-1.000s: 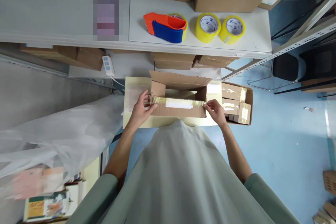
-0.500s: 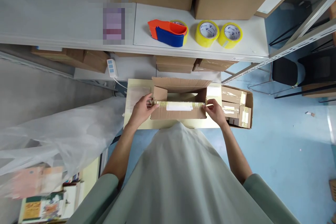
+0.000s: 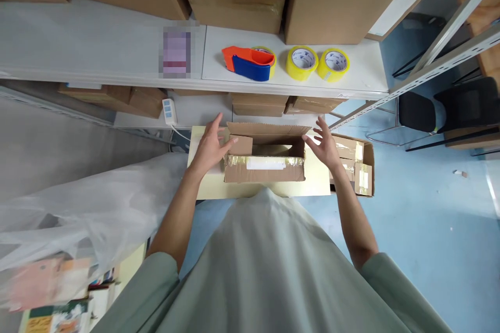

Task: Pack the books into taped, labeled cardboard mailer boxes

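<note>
An open cardboard box (image 3: 265,171) sits on a pale yellow tabletop (image 3: 211,187) in front of me. Its far flap stands up, and a white label and shiny tape run along the near side. At the box's left end is my left hand (image 3: 211,148), fingers spread, with the thumb beside the left side flap. My right hand (image 3: 322,146) is open as well, near the far right corner of the box. Neither hand holds anything; whether the fingertips touch the cardboard I cannot tell.
Above the tabletop runs a grey shelf (image 3: 136,57) with an orange and blue tape dispenser (image 3: 250,64), yellow tape rolls (image 3: 302,62) and large cartons (image 3: 351,0). A carton of smaller boxes (image 3: 363,179) stands at right. Plastic sheeting (image 3: 117,203) hangs at left.
Both hands have let go of the box's near edge, moved up toward its far side and spread their fingers. The box stays on the tabletop.
</note>
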The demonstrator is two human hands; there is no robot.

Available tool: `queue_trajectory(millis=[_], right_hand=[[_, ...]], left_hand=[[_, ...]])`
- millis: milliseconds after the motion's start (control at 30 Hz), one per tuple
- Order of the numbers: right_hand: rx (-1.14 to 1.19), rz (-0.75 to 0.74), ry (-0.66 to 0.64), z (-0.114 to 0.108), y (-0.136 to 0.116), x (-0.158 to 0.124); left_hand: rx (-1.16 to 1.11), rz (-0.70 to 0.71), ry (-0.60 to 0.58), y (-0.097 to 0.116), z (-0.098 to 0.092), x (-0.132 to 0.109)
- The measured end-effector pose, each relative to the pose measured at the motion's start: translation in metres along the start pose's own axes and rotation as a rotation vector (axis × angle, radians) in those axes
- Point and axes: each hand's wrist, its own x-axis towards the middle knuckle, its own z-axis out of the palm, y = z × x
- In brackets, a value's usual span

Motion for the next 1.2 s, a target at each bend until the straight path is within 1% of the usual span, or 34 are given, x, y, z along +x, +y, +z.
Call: queue_trajectory(millis=[67,133,233,333,367,433,500,567,700,833,900,1000,1100,1200], right_hand=[[-0.019,-0.01,-0.034,0.002,-0.006,0.008],[-0.047,-0.009,-0.057,0.006,-0.01,0.006],[-0.074,-0.021,-0.046,0.011,-0.011,-0.011],[-0.088,-0.033,-0.028,0.015,-0.006,-0.036],[-0.087,-0.021,-0.025,0.016,-0.003,-0.044],[-0.067,0.04,-0.017,0.021,0.002,-0.057],[-0.04,0.12,-0.003,0.028,0.006,-0.067],[-0.041,0.173,0.017,0.036,0.008,-0.074],[-0.109,0.175,0.034,0.047,0.006,-0.079],[-0.179,0.155,0.017,0.048,0.003,-0.079],[-0.204,0.142,0.025,0.047,0.002,-0.078],[-0.242,0.108,0.035,0.047,0.004,-0.077],[-0.26,0.08,0.045,0.05,0.008,-0.076],[-0.265,0.062,0.063,0.053,0.011,-0.076]], left_hand=[[0.025,0.03,-0.025,0.009,0.0,0.006],[0.038,0.05,-0.041,0.016,0.0,0.004],[0.032,0.079,-0.039,0.02,0.001,-0.013],[0.018,0.099,-0.044,0.016,0.003,-0.035],[0.003,0.087,-0.043,0.013,0.005,-0.042],[-0.042,0.016,-0.02,0.006,0.011,-0.053],[-0.086,-0.076,0.026,0.001,0.018,-0.061],[-0.121,-0.137,0.081,-0.002,0.024,-0.065],[-0.148,-0.162,0.172,0.004,0.03,-0.068],[-0.122,-0.131,0.199,0.008,0.031,-0.066],[-0.087,-0.109,0.192,0.004,0.032,-0.064],[-0.034,-0.067,0.2,-0.009,0.036,-0.062],[0.008,-0.037,0.23,-0.019,0.04,-0.061],[0.056,-0.012,0.267,-0.022,0.045,-0.062]])
